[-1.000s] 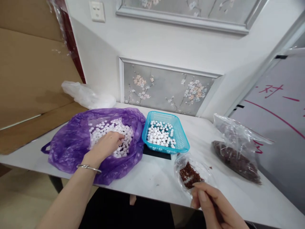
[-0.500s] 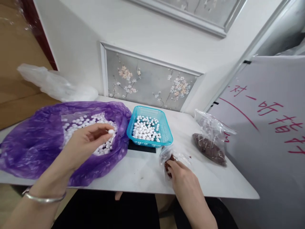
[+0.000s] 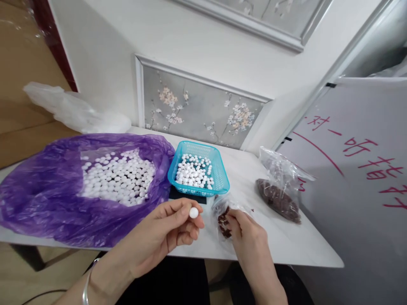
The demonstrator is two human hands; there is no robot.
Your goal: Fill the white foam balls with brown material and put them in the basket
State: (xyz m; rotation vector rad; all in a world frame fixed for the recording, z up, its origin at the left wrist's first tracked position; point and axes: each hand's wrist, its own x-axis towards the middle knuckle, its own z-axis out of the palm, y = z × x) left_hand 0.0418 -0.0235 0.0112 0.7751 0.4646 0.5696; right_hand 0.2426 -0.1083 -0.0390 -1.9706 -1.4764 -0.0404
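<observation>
My left hand [image 3: 170, 231] is closed in a pinch, holding a small white ball [image 3: 193, 212] between thumb and fingertips in front of the basket. My right hand [image 3: 249, 237] is at the mouth of a small clear plastic bag [image 3: 219, 207] with reddish-brown bits [image 3: 224, 224] inside. Its thumb and fingers are pressed together; whatever they may pinch is hidden. Many white balls lie in an open purple plastic bag [image 3: 47, 190] on the left. More of them cover the bottom of a blue plastic basket [image 3: 224, 178] at the middle.
On the right of the white table [image 3: 190, 248] lies a clear bag of brown material [image 3: 276, 199]. A dark flat piece [image 3: 187, 195] shows under the basket. White plastic wrapping [image 3: 76, 110] sits behind the purple bag. A whiteboard [image 3: 356, 203] with red writing stands at the right.
My left hand has moved right, away from above the purple bag, carrying the white ball close to my right hand. My right hand has stayed at the small clear bag, its fingers slightly raised.
</observation>
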